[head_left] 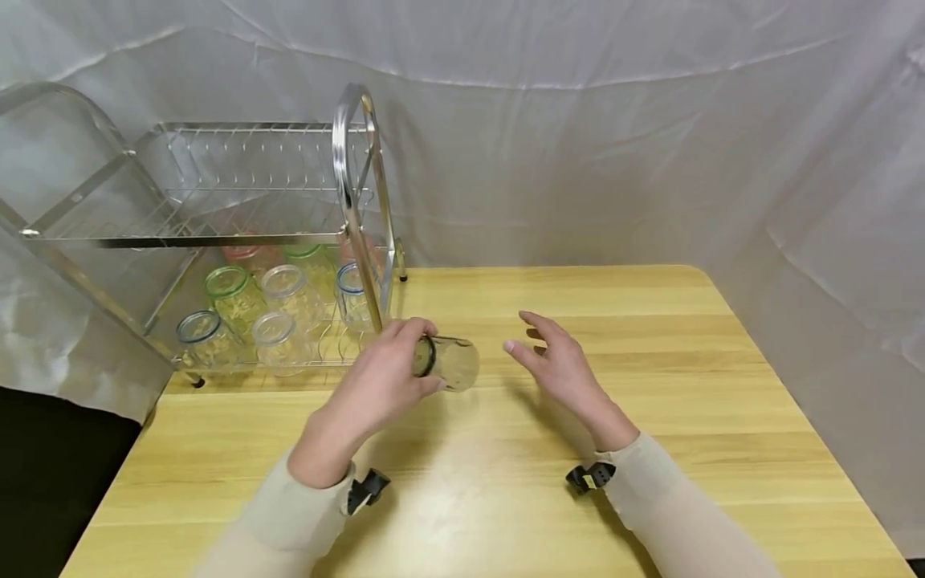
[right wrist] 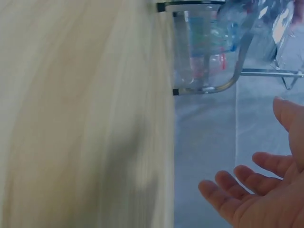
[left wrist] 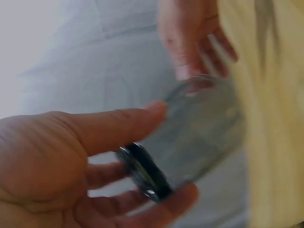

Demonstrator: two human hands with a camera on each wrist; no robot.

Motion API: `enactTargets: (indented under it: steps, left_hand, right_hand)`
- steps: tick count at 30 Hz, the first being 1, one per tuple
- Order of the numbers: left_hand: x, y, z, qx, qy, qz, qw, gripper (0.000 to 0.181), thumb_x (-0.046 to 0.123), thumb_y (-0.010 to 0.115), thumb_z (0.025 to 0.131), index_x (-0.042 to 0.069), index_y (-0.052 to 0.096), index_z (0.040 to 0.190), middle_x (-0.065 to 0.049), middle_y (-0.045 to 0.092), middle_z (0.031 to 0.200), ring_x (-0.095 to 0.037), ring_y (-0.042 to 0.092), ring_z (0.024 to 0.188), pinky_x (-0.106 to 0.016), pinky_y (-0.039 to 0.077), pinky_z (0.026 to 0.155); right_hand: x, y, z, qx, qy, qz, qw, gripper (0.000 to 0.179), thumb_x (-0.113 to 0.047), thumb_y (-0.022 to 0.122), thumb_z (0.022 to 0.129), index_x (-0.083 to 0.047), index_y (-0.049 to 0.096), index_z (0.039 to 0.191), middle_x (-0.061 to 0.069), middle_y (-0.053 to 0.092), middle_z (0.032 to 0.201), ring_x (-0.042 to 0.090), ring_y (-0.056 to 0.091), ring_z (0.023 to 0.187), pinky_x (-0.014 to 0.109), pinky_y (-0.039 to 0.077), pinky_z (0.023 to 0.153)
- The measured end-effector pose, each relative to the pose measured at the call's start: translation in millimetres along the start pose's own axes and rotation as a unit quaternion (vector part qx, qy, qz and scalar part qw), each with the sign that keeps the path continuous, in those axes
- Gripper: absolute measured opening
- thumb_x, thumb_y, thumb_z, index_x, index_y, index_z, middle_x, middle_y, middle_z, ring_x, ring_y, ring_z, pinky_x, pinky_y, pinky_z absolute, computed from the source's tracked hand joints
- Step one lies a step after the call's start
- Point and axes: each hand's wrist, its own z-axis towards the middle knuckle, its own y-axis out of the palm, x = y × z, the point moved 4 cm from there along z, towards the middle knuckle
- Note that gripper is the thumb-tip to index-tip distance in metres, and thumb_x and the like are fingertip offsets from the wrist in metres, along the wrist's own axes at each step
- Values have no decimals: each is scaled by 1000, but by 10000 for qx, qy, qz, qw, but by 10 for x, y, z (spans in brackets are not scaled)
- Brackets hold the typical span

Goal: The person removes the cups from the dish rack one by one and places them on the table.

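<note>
The left hand (head_left: 379, 371) grips a see-through glass (head_left: 457, 364) at its dark-rimmed end, tipped on its side above the surface (head_left: 686, 401), while the right hand (head_left: 564, 369), fingers parted, holds nothing. Smooth walls and a one-ended hold could let it slip and chip against the surface or swing into the metal rack (head_left: 217, 241). The right wrist's yellow tag (head_left: 588, 482) is too small to read; no brand shows

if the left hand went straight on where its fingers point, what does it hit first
Probably the right hand: the left hand holds a glass whose far end faces that way, so the glass would likely touch first, though depth is unclear.
</note>
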Motion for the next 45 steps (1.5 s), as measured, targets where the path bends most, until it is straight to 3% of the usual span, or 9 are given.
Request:
enactTargets:
  steps: [3, 6, 10, 13, 18, 26, 37, 41, 45]
  left_hand:
    - [-64, 175, 173, 85, 33, -549, 9984, 64, 23, 89, 87, 12, 56, 141, -14, 59, 142, -32, 62, 121, -52, 55, 103]
    - [-154, 333, 324, 168, 90, -1125, 9935, 66, 21, 90, 86, 12, 56, 141, -13, 59, 140, -30, 62, 119, -49, 55, 102]
    - [-259, 475, 436, 233, 8, -1807, 9833, 67, 20, 91, 84, 15, 55, 140, -8, 59, 142, -31, 62, 122, -49, 57, 101]
    - [-312, 536, 476, 216, -93, -2220, 9748, 66, 20, 91, 84, 18, 55, 140, -4, 59, 143, -32, 62, 126, -47, 59, 98]
    - [-368, 605, 507, 87, -192, -2680, 9632, 65, 22, 90, 86, 21, 54, 140, -1, 58, 145, -30, 62, 130, -44, 61, 94]
    - [-405, 669, 566, 5, -149, -2989, 9542, 65, 18, 89, 86, 21, 54, 141, -1, 57, 144, -28, 63, 128, -42, 62, 93]
    - [-414, 735, 598, -89, -102, -3281, 9445, 66, 13, 86, 89, 22, 53, 145, -11, 56, 147, -34, 67, 126, -36, 63, 92]
    - [-394, 727, 582, 24, -9, -3213, 9470, 66, 9, 85, 90, 19, 53, 146, -10, 55, 147, -33, 65, 128, -31, 62, 93]
    - [-375, 681, 519, 226, -97, -3102, 9503, 65, 7, 83, 91, 14, 52, 148, -7, 53, 151, -34, 61, 135, -34, 57, 104]
  right_hand:
    - [-3, 24, 62, -62, 87, 460, 9989, 71, -52, 65, 103, -14, 44, 160, 13, 47, 163, 39, 53, 143, 57, 51, 110]
    - [-3, 84, 111, -361, 195, 1399, 9893, 68, -46, 64, 105, -15, 43, 161, 12, 45, 164, 38, 52, 144, 55, 53, 109]
    - [-8, 172, 142, -907, 481, 2938, 9503, 64, -34, 63, 108, -16, 38, 164, 13, 37, 167, 41, 47, 146, 51, 57, 104]
    - [-9, 207, 161, -1175, 581, 3611, 9233, 64, -30, 61, 109, -16, 34, 166, 18, 35, 166, 45, 47, 145, 53, 58, 101]
    - [6, 248, 180, -1359, 622, 4025, 9031, 67, -30, 63, 108, -20, 32, 167, 21, 38, 162, 41, 58, 136, 56, 59, 99]
    - [31, 277, 220, -1333, 584, 4202, 8957, 65, -17, 65, 106, -18, 37, 164, 22, 42, 156, 34, 63, 124, 52, 60, 98]
    - [77, 263, 244, -1065, 461, 3955, 9111, 59, -14, 63, 106, -14, 41, 161, 18, 43, 154, 29, 61, 124, 43, 62, 97]
    - [68, 260, 244, -1023, 431, 3956, 9117, 58, -11, 63, 106, -14, 42, 160, 18, 42, 153, 28, 61, 122, 44, 61, 97]
    - [83, 241, 254, -930, 426, 3916, 9144, 58, -9, 64, 105, -15, 44, 159, 16, 43, 153, 26, 63, 120, 46, 61, 98]
